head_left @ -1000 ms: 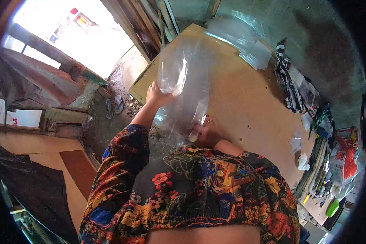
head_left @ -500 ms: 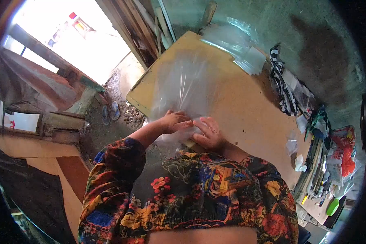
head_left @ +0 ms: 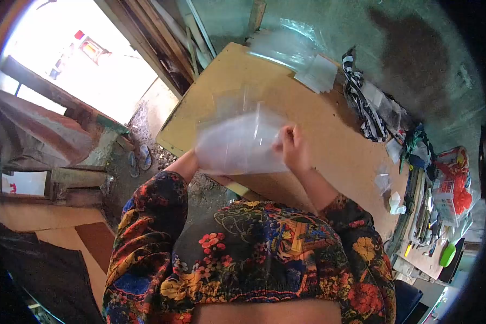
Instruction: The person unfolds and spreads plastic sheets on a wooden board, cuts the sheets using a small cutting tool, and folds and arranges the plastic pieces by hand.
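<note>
A clear plastic sheet [head_left: 237, 143] is raised in a bent shape over the near left part of the wooden board table [head_left: 345, 156]. At its left edge is my left hand [head_left: 190, 162], its fingers hidden behind the plastic. My right hand [head_left: 296, 148] is closed at the sheet's right edge, fingers curled in and slightly blurred. More clear plastic [head_left: 237, 100] lies flat on the tabletop just beyond the raised sheet.
Clear plastic sheets [head_left: 286, 48] and a whitish stack [head_left: 317, 74] lie at the table's far edge. Along the right are a black-and-white striped cloth [head_left: 356, 97], a crumpled white piece [head_left: 397, 203] and a basket with red plastic [head_left: 459, 197]. Sandals [head_left: 144, 156] lie on the ground at left.
My hands were together on the flat plastic near the table edge. They have moved apart, and the plastic between them has come up and bent. The view has shifted slightly.
</note>
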The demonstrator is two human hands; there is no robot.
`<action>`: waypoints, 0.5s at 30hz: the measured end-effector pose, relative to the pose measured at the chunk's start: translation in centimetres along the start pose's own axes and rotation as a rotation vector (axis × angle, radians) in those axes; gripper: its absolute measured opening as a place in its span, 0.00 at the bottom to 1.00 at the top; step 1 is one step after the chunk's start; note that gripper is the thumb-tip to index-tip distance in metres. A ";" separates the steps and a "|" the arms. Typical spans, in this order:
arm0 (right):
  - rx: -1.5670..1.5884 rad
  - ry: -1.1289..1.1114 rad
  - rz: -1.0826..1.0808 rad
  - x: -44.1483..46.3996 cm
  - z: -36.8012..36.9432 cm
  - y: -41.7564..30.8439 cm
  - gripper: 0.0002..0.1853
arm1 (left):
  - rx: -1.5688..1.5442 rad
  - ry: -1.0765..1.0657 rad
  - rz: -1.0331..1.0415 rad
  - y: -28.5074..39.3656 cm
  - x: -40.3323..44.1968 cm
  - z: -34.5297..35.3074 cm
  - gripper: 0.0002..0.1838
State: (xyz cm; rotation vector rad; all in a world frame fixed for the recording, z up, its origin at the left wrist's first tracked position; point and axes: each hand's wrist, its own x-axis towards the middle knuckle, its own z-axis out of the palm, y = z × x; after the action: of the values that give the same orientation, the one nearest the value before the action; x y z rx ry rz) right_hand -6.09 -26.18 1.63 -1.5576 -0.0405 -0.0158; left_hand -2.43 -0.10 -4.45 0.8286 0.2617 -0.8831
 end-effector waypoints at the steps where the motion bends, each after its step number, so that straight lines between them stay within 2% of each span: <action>1: 0.072 0.056 0.062 1.9 -0.5 0.9 0.04 | -0.081 0.001 0.010 0.5 0.0 -0.1 0.36; 3: 0.025 0.233 0.310 5.1 -0.4 -0.3 0.06 | -0.135 -0.032 -0.004 1.6 -0.8 0.0 0.38; 4: 0.027 0.236 0.306 6.7 -0.6 1.0 0.06 | -0.138 -0.056 -0.021 2.2 -1.3 0.2 0.39; 6: -0.604 0.336 0.089 10.0 -1.2 5.8 0.09 | -0.261 -0.156 -0.082 2.9 -1.5 0.3 0.39; 7: -0.604 0.342 0.084 10.8 -1.3 6.4 0.09 | -0.256 -0.161 -0.081 2.6 -1.0 -0.5 0.39; 9: -0.766 0.243 0.186 11.9 -1.6 7.1 0.15 | 0.702 -0.030 0.335 1.5 -0.2 -1.4 0.31; 10: -0.770 0.245 0.184 11.8 -1.5 7.5 0.15 | 0.700 -0.035 0.337 1.3 0.1 -1.1 0.31; 12: -1.148 0.357 -0.210 10.4 -0.3 8.3 0.24 | 1.378 0.304 0.294 0.9 0.7 0.3 0.25; 13: -1.221 0.250 -0.330 8.6 0.4 5.9 0.27 | 1.372 0.311 0.303 0.8 0.1 1.2 0.25; 14: -1.290 0.141 -0.453 6.3 1.1 3.3 0.30 | 1.204 0.339 0.326 0.6 -0.7 2.1 0.23; 15: -1.195 -0.101 -0.537 4.5 1.7 3.9 0.31 | 1.036 0.360 0.346 0.7 -1.0 2.5 0.21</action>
State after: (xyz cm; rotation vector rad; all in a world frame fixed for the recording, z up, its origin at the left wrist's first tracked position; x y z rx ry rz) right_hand -1.45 -24.38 -2.07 -2.6901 -0.6229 -0.4550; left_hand -2.87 -1.14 -1.88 1.9384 -0.0590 -0.4951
